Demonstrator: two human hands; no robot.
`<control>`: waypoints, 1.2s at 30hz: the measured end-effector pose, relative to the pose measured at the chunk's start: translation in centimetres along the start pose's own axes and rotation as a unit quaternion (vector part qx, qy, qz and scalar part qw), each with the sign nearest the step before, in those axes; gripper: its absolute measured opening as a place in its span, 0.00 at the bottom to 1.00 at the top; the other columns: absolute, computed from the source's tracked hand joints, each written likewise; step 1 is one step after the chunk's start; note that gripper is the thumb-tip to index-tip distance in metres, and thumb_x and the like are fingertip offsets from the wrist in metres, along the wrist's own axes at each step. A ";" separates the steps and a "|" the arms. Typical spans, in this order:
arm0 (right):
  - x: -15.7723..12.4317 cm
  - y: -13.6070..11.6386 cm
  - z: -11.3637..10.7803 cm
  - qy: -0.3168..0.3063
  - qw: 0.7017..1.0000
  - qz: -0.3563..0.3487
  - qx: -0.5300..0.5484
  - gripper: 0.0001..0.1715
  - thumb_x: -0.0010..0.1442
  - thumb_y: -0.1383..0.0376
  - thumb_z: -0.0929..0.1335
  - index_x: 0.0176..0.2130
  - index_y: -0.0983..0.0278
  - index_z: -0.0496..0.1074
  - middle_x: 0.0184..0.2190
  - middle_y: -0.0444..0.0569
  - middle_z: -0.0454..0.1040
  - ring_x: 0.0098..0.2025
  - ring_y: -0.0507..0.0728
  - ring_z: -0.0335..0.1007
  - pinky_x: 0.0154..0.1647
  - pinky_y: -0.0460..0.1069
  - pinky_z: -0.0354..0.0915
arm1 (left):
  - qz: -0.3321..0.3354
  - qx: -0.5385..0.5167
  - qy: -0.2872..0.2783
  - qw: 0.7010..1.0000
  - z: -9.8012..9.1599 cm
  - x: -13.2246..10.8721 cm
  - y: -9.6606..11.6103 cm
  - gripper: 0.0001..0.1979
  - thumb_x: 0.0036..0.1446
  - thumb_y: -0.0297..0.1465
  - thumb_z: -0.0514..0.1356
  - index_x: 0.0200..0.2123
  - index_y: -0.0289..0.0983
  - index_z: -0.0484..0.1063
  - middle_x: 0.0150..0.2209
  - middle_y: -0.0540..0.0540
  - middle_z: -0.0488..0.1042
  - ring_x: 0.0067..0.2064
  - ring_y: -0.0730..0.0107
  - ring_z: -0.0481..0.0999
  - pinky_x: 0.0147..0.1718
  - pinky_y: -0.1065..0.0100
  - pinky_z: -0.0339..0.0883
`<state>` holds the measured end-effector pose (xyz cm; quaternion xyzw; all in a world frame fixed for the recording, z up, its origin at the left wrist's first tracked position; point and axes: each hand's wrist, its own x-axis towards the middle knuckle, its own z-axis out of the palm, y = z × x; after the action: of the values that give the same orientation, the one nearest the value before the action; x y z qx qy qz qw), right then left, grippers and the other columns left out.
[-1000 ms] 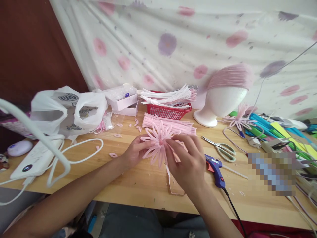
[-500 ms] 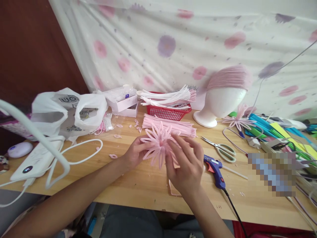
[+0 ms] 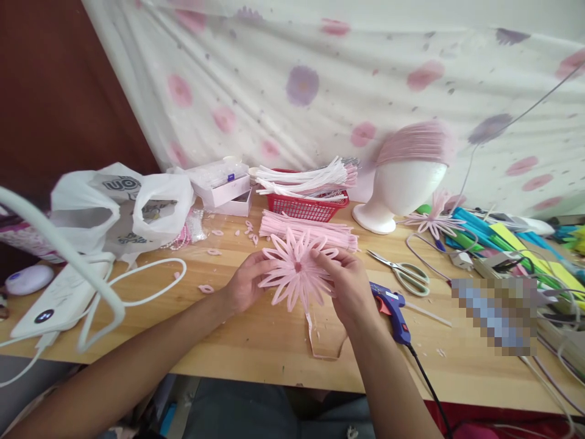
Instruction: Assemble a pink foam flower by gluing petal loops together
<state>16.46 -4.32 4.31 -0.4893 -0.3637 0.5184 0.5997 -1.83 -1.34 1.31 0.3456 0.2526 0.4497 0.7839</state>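
Observation:
A pink flower made of looped pipe cleaners [image 3: 297,268] is held just above the wooden table [image 3: 256,341], facing up towards me. My left hand [image 3: 244,283] grips its left side with curled fingers. My right hand [image 3: 350,286] is closed on its right side, fingers among the petals. A pink strip [image 3: 320,335] hangs from the flower down onto the table. A stack of straight pink pipe cleaners [image 3: 311,227] lies just behind the flower.
A blue glue gun [image 3: 393,308] lies right of my right hand, scissors [image 3: 404,274] beyond it. A red basket [image 3: 308,204] of white pipe cleaners, a white foam head [image 3: 402,189], a white plastic bag [image 3: 119,207] and coloured sticks [image 3: 507,244] ring the workspace.
My right hand has moved from in front of the flower to its right side, so the flower's face now shows fully. The left hand keeps its hold.

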 end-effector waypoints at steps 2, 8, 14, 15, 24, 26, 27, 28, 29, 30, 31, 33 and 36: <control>0.1 0.2 0.0 0.000 1.000 0.002 -0.010 0.18 0.43 0.55 0.82 0.26 0.63 0.79 0.25 0.44 0.79 0.26 0.53 0.71 0.30 0.48 0.66 | 0.009 0.001 -0.005 1.000 0.1 0.0 0.0 0.18 0.40 0.36 0.78 0.34 0.33 0.82 0.30 0.45 0.82 0.31 0.67 0.80 0.35 0.69 0.75; 0.1 0.7 0.4 -0.021 0.997 -0.014 -0.071 0.17 0.42 0.55 0.82 0.26 0.63 0.81 0.28 0.47 0.82 0.29 0.55 0.74 0.33 0.49 0.67 | 0.012 0.065 0.018 0.998 0.5 0.1 -0.4 0.20 0.42 0.35 0.79 0.37 0.33 0.82 0.33 0.45 0.83 0.35 0.64 0.82 0.40 0.65 0.75; 0.2 1.2 0.7 -0.027 0.995 -0.037 -0.085 0.17 0.46 0.55 0.81 0.34 0.62 0.83 0.34 0.48 0.83 0.34 0.57 0.76 0.38 0.51 0.69 | 0.023 0.086 0.059 0.994 0.3 0.4 -0.7 0.22 0.39 0.36 0.80 0.37 0.33 0.82 0.34 0.45 0.84 0.34 0.66 0.82 0.39 0.67 0.76; 0.3 1.3 0.8 -0.022 0.995 -0.040 -0.086 0.17 0.46 0.54 0.81 0.34 0.62 0.83 0.33 0.48 0.83 0.34 0.57 0.76 0.39 0.51 0.69 | 0.027 0.084 0.063 0.994 0.3 0.4 -0.7 0.22 0.38 0.36 0.80 0.37 0.33 0.83 0.34 0.45 0.84 0.34 0.66 0.82 0.39 0.67 0.76; 0.3 1.3 1.2 -0.012 0.995 -0.049 -0.081 0.14 0.47 0.57 0.79 0.31 0.63 0.80 0.27 0.44 0.78 0.29 0.54 0.70 0.34 0.49 0.66 | 0.047 0.070 0.088 0.993 0.6 0.5 -1.0 0.22 0.38 0.37 0.80 0.35 0.33 0.82 0.33 0.46 0.84 0.33 0.67 0.83 0.38 0.67 0.77; 0.2 1.4 1.3 -0.013 0.996 -0.048 -0.080 0.13 0.47 0.58 0.78 0.32 0.63 0.80 0.28 0.44 0.79 0.30 0.54 0.70 0.34 0.49 0.66 | 0.049 0.069 0.091 0.992 0.7 0.5 -0.9 0.21 0.37 0.37 0.81 0.34 0.33 0.82 0.32 0.46 0.84 0.33 0.67 0.82 0.37 0.68 0.77; 0.2 1.4 1.3 -0.014 0.996 -0.048 -0.079 0.13 0.47 0.58 0.78 0.32 0.63 0.80 0.28 0.44 0.79 0.30 0.54 0.70 0.34 0.49 0.66 | 0.050 0.070 0.092 0.992 0.7 0.5 -0.9 0.21 0.37 0.37 0.81 0.33 0.33 0.82 0.31 0.47 0.84 0.32 0.68 0.82 0.36 0.68 0.76; 0.3 1.4 1.3 -0.016 0.996 -0.049 -0.077 0.13 0.47 0.58 0.78 0.31 0.63 0.80 0.27 0.44 0.79 0.30 0.54 0.70 0.34 0.49 0.66 | 0.051 0.070 0.093 0.992 0.7 0.4 -0.9 0.21 0.37 0.37 0.80 0.33 0.33 0.82 0.31 0.47 0.83 0.32 0.68 0.82 0.36 0.68 0.76; 0.3 1.4 1.3 -0.017 0.996 -0.048 -0.076 0.13 0.46 0.58 0.78 0.31 0.63 0.80 0.27 0.44 0.79 0.30 0.54 0.70 0.34 0.48 0.66 | 0.053 0.071 0.093 0.992 0.7 0.4 -0.9 0.21 0.38 0.37 0.80 0.33 0.33 0.82 0.31 0.47 0.83 0.32 0.67 0.82 0.36 0.68 0.76; 0.3 1.4 1.3 -0.016 0.996 -0.047 -0.076 0.13 0.46 0.58 0.78 0.31 0.63 0.80 0.27 0.44 0.79 0.29 0.54 0.70 0.34 0.48 0.66 | 0.056 0.072 0.094 0.991 0.7 0.4 -0.9 0.20 0.38 0.37 0.80 0.33 0.33 0.81 0.31 0.47 0.83 0.32 0.67 0.82 0.36 0.68 0.76; 0.4 1.4 1.4 -0.015 0.996 -0.047 -0.075 0.12 0.46 0.58 0.78 0.30 0.63 0.80 0.26 0.44 0.78 0.29 0.53 0.70 0.34 0.48 0.66 | 0.060 0.071 0.094 0.991 0.7 0.3 -0.9 0.20 0.38 0.37 0.80 0.33 0.33 0.81 0.31 0.47 0.83 0.32 0.67 0.82 0.36 0.68 0.76; 0.4 1.4 1.4 -0.011 0.996 -0.047 -0.076 0.12 0.46 0.58 0.78 0.30 0.63 0.80 0.26 0.44 0.78 0.28 0.53 0.70 0.33 0.48 0.66 | 0.064 0.070 0.094 0.991 0.7 0.3 -0.9 0.20 0.38 0.37 0.80 0.33 0.34 0.81 0.31 0.47 0.83 0.32 0.67 0.82 0.36 0.68 0.76; 0.5 1.3 1.5 -0.017 0.996 -0.043 -0.073 0.13 0.46 0.57 0.78 0.30 0.63 0.80 0.26 0.44 0.78 0.28 0.53 0.70 0.34 0.49 0.66 | 0.065 0.067 0.101 0.991 0.8 0.3 -0.8 0.20 0.37 0.37 0.80 0.32 0.33 0.81 0.30 0.47 0.83 0.32 0.68 0.81 0.36 0.69 0.76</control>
<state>14.84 -3.49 3.41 -0.5066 -0.4317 0.4722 0.5780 -0.70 -1.66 1.17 0.3653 0.3370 0.5142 0.6989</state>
